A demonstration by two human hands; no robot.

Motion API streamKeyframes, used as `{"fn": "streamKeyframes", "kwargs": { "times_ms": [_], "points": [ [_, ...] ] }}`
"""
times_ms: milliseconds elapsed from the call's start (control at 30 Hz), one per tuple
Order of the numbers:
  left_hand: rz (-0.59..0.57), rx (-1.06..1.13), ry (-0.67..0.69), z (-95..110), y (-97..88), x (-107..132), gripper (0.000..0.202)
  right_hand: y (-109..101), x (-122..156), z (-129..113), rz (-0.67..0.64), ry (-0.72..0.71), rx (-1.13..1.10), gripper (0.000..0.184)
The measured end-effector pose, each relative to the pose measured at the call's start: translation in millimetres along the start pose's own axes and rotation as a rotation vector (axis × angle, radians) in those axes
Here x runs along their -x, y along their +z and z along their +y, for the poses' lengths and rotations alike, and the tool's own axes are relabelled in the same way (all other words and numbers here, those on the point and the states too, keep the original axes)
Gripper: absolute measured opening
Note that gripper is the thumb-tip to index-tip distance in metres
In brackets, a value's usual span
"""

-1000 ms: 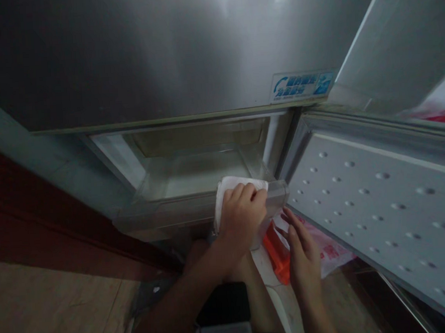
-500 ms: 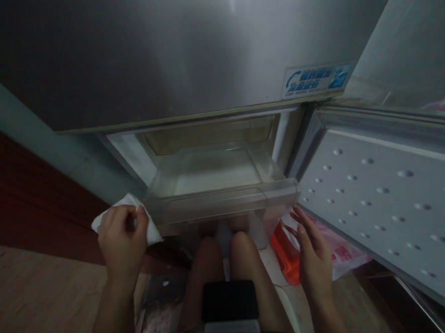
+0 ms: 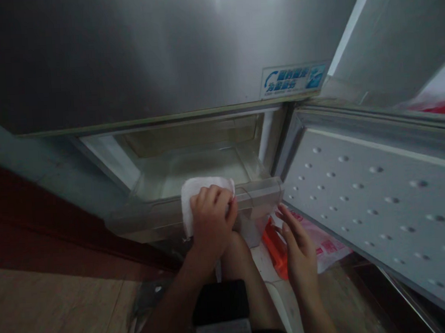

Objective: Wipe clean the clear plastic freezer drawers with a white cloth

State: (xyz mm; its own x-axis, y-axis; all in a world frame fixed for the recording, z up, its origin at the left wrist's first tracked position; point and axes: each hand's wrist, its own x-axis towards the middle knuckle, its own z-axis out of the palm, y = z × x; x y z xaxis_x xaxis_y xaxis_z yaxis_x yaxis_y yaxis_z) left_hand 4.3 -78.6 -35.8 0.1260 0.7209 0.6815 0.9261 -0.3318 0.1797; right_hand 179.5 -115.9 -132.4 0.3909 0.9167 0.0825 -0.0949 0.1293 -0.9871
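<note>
My left hand (image 3: 213, 217) grips a white cloth (image 3: 189, 198) and presses it against the front of a clear plastic drawer (image 3: 262, 191), near the middle of its top edge. The drawer is pulled partway out of the refrigerator's lower compartment (image 3: 190, 133), and nothing shows inside it. Just below the drawer's right end is my right hand (image 3: 300, 247), fingers apart and holding nothing. Whether its fingertips touch the drawer I cannot tell.
The lower refrigerator door (image 3: 363, 198) stands open on the right. A stainless upper door (image 3: 125, 57) hangs above the drawer. An orange object (image 3: 276, 248) and a pink-and-white plastic bag (image 3: 328, 243) lie behind my right hand. Dark red wood (image 3: 52, 222) runs along the left.
My left hand has moved right with the cloth, from beyond the drawer's left end to the middle of its front. My right hand stays near the right end. The view has shifted slightly.
</note>
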Motion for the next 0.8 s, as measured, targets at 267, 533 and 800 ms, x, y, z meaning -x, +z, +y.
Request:
{"fn": "streamKeyframes", "kwargs": {
  "times_ms": [267, 533, 800],
  "points": [
    [-0.135, 0.002, 0.315, 67, 44.1, -35, 0.006, -1, -2, 1, -0.001, 0.012, -0.159, 0.047],
    [-0.13, -0.019, 0.327, 58, 38.9, -29, 0.008, -6, -6, 11, -0.019, 0.092, -0.226, 0.044],
    [-0.113, -0.045, 0.343, 63, 44.5, -36, 0.006, -6, -6, 17, -0.039, 0.076, -0.215, 0.041]
  ]
}}
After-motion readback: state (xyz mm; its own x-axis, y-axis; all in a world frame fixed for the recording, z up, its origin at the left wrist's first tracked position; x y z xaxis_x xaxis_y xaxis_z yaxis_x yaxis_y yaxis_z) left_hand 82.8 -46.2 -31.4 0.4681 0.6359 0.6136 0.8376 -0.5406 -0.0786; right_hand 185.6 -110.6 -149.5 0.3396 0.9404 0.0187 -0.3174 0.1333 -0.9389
